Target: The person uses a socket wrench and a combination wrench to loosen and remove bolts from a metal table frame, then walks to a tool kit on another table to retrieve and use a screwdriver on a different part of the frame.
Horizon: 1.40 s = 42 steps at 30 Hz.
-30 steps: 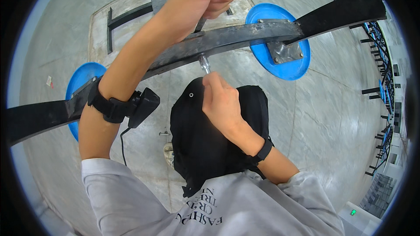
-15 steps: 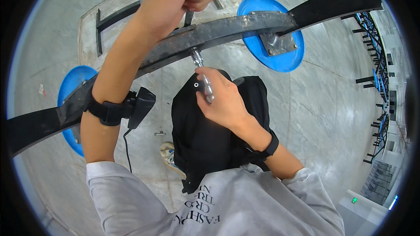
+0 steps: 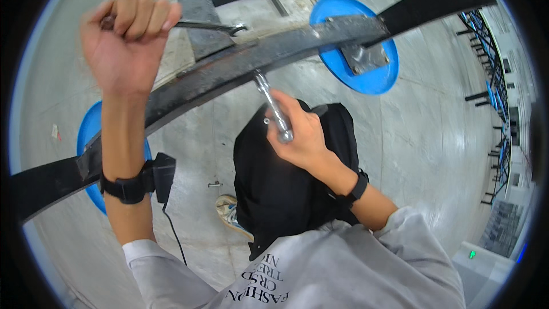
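A dark metal beam [image 3: 220, 74] runs across in front of me, bowed by the lens. My left hand [image 3: 131, 46] is raised at the far left, closed around a metal wrench [image 3: 200, 24]. The wrench reaches to the right, its curved end just beyond the beam's far edge. Below the middle of the beam my right hand [image 3: 303, 134] grips a shiny socket wrench [image 3: 278, 117]. Its socket end points up against the near side of the beam; whatever it sits on there is hidden.
Blue discs with metal plates sit under the beam: one blue disc [image 3: 386, 74] at right, another blue disc [image 3: 88, 120] at left. A small bolt [image 3: 215, 184] lies on the floor by my shoe [image 3: 230, 212]. A dark bar [image 3: 200, 0] extends away beyond the beam.
My left hand has swung left and nearer with the wrench, whose shaft and end now show. My right hand keeps its grip on the socket wrench and sits slightly lower right.
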Motion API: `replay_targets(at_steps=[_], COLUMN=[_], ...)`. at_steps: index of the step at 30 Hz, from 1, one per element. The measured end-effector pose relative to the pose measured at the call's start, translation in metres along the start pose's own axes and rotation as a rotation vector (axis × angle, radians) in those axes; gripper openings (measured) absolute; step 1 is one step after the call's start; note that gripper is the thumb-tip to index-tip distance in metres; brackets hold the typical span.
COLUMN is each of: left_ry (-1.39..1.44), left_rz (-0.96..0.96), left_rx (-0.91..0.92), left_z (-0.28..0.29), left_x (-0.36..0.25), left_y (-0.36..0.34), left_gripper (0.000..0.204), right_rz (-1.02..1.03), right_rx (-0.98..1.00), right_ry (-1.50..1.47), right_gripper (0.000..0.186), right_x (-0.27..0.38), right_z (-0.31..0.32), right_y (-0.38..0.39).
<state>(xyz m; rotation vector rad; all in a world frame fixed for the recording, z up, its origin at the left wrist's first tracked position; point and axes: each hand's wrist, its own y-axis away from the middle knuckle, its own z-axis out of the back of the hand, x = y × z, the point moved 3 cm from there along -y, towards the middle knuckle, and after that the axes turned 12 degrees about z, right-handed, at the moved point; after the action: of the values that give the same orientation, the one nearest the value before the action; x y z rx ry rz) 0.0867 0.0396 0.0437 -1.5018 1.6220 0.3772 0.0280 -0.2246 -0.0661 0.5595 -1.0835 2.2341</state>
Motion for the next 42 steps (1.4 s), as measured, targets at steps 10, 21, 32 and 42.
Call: replay_targets(at_steps=[10, 21, 32, 42], left_ry=[-0.165, -0.605, -0.905, -0.814], left_rz=[0.020, 0.186, 0.674, 0.647], left_rx=[-0.004, -0.068, 0.280, 0.338], left_z=[-0.073, -0.088, -0.071, -0.035], left_x=[0.009, 0.033, 0.067, 0.068], left_y=[-0.064, -0.115, -0.173, -0.168], left_gripper=[0.036, 0.043, 0.029, 0.041], right_rz=[-0.129, -0.147, -0.094, 0.012], right_rx=[0.037, 0.083, 0.241, 0.366], right_ry=[-0.132, -0.528, -0.541, -0.612], right_gripper=[0.061, 0.060, 0.059, 0.065], right_x=[0.008, -0.014, -0.024, -0.029], right_z=[0.003, 0.002, 0.012, 0.014], right_y=[-0.004, -0.002, -0.011, -0.022])
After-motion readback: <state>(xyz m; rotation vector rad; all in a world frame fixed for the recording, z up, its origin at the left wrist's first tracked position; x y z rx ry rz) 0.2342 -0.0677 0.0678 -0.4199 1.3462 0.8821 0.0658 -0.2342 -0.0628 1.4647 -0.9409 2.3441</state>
